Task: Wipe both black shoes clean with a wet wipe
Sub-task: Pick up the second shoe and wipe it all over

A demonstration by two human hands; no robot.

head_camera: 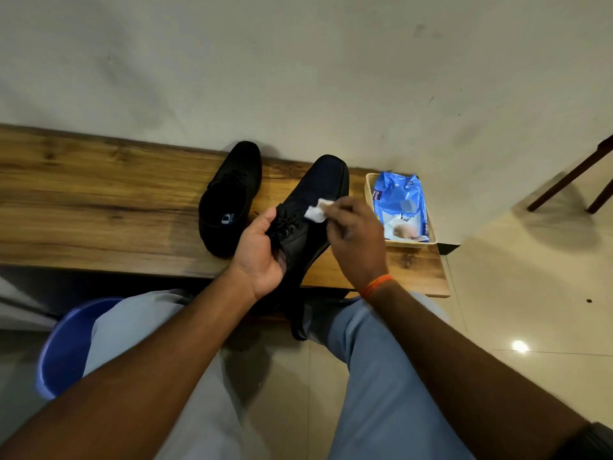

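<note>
Head view, single frame, looking down over the person's lap toward a wooden bench (99,194) set against a pale wall. Two black shoes present. Shoe A, the held shoe (318,194), is lifted at its heel end above the near edge of the bench, toe pointing away toward the wall; whether the toe touches the bench top cannot be told. Left hand (262,254) grips the held shoe at the collar and lace area, palm turned up, thumb lying along the laces, fingers curled under and into the opening. Right hand (351,237) pinches a crumpled white wet wipe (316,210) between fingertips and thumb; hand slightly blurred, so exact finger placement is unclear. The wipe is pressed against the upper of the held shoe, just beyond the laces on the right side. An orange band (376,285) sits on the right wrist. Shoe B, the second shoe (229,200), rests flat on the bench to the left of the held shoe, near but apart from it, opening facing up, a light label visible on the insole, no hand on it. To the right of the held shoe, at the bench's right end, a shallow tan tray (370,194) holds a blue wipes packet (401,204), lying flat. Lower left, beside the person's knee, part of a blue bucket (66,353) stands on the tiled floor. Upper right, dark chair legs (570,180) on the floor.
</note>
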